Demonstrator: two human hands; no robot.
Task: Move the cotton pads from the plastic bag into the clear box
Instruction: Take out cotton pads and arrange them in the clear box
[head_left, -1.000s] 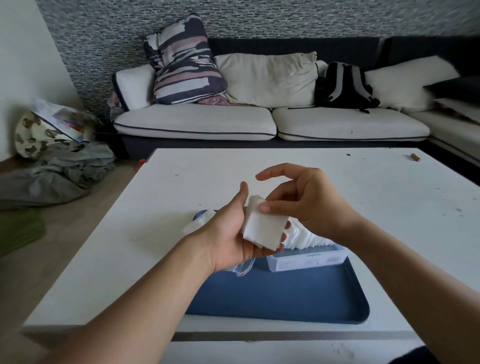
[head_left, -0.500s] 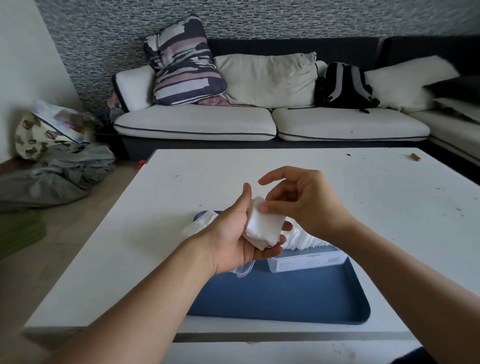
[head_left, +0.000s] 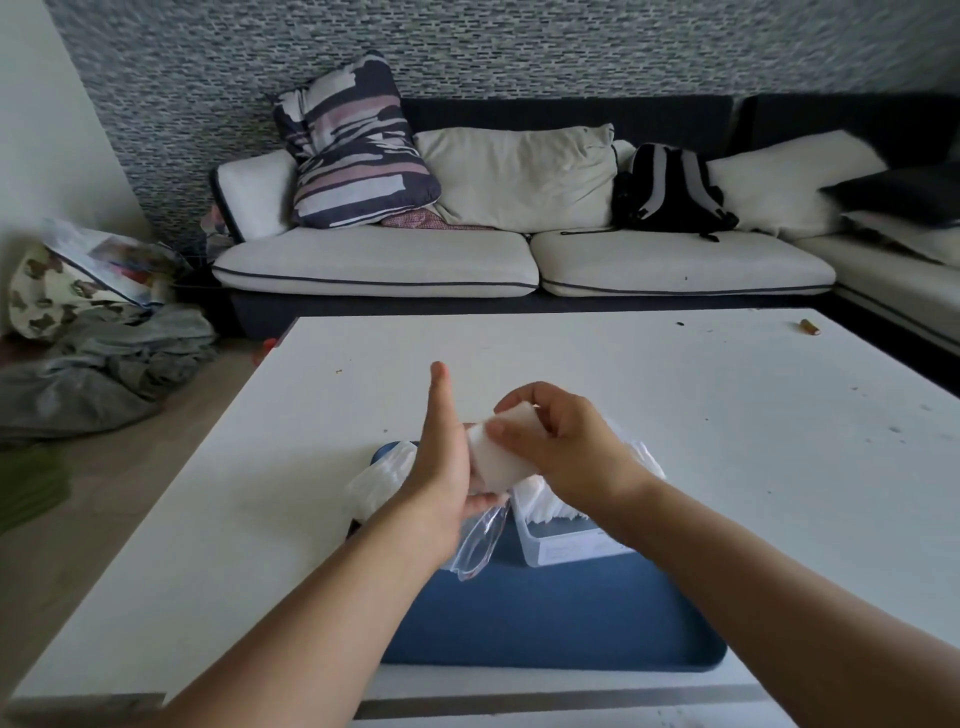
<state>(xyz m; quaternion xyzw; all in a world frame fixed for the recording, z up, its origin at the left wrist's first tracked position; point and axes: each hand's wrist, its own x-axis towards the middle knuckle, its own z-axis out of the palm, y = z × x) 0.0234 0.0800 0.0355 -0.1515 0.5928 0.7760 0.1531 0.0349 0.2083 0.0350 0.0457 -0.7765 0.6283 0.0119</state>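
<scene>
A white stack of cotton pads (head_left: 496, 457) is pressed between my two hands above the blue tray (head_left: 550, 618). My left hand (head_left: 441, 467) is flat against its left side, thumb pointing up, with the clear plastic bag (head_left: 475, 545) hanging from below it. My right hand (head_left: 558, 441) grips the stack from the right and top. The clear box (head_left: 566, 543) stands on the tray just under my right wrist, with white pads (head_left: 545, 501) standing in it. More bagged pads (head_left: 379, 478) lie left of my left hand.
The tray sits on a white table (head_left: 675, 415) near its front edge. A small brown object (head_left: 809, 327) lies at the table's far right corner. Behind stands a sofa (head_left: 519, 260) with cushions and a black backpack (head_left: 670, 189). Clothes and bags (head_left: 98, 332) lie on the floor at left.
The head has tilted down slightly. My left hand has straightened with its thumb up, and my right hand has closed over the top of the pad stack, squaring it between both hands.
</scene>
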